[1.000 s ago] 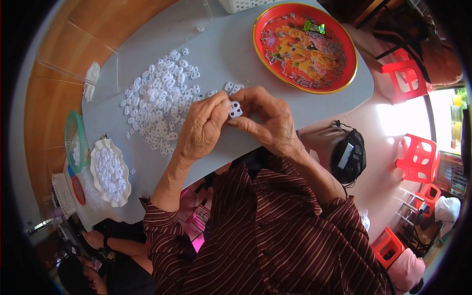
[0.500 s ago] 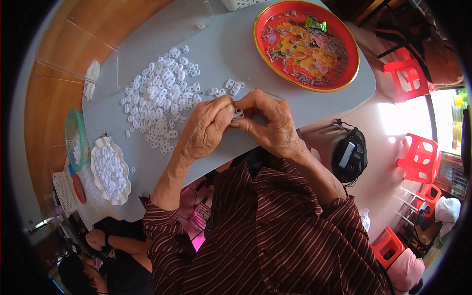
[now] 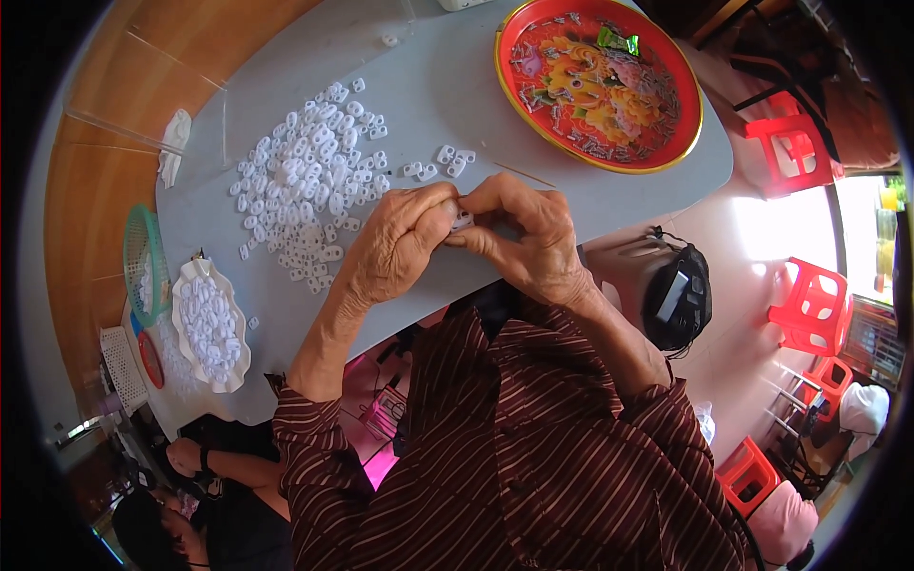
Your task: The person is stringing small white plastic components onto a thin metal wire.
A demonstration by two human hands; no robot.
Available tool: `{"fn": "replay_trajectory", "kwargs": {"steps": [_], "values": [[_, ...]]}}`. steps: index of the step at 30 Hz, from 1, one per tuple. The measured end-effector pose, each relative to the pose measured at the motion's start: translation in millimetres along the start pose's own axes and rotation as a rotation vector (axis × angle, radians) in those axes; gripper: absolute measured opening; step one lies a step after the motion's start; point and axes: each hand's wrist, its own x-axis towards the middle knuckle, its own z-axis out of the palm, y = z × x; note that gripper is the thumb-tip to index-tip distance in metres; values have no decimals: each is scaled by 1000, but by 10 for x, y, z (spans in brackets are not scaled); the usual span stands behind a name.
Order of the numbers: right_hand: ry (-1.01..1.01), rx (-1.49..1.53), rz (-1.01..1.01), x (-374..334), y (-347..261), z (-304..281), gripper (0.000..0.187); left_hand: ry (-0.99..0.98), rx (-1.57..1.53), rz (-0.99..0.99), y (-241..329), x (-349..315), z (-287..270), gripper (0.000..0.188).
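Observation:
Near the table's front edge, my left hand [image 3: 400,240] and my right hand [image 3: 535,240] meet, both closed by thumb and fingers on one small white plastic piece [image 3: 464,221] with dark holes. Fingers cover most of it. Just beyond the hands lie several loose white plastic pieces [image 3: 455,160] with paired holes. A large heap of similar white pieces [image 3: 309,162] spreads to the left. To the far right, a round red tray [image 3: 503,71] with a flower pattern and gold rim holds many small metal parts and a green packet [image 3: 617,42].
A thin wooden stick [image 3: 524,175] lies beyond my right hand. At the left stand a scalloped white dish [image 3: 246,357] of white pieces and a green basket [image 3: 143,243]. Another person [image 3: 238,485] sits at lower left. A black bag [image 3: 678,300] and red stools [image 3: 809,305] are at right.
The view has shifted slightly. Both hands stay together on the white piece, which has tilted a little between the fingers. More of the thin stick shows beyond my right hand.

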Motion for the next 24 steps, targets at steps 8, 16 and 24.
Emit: {"fn": "replay_trajectory", "kwargs": {"steps": [8,16,24], "values": [[26,20,-7,15,37,17,25,-5,-13,-36,-33,17,2,24],[-2,58,74,23,23,20,28,69,-29,-25,-104,-11,20,24],[-16,30,65,8,39,3,25,107,7,37,-70,-28,77,18]]}}
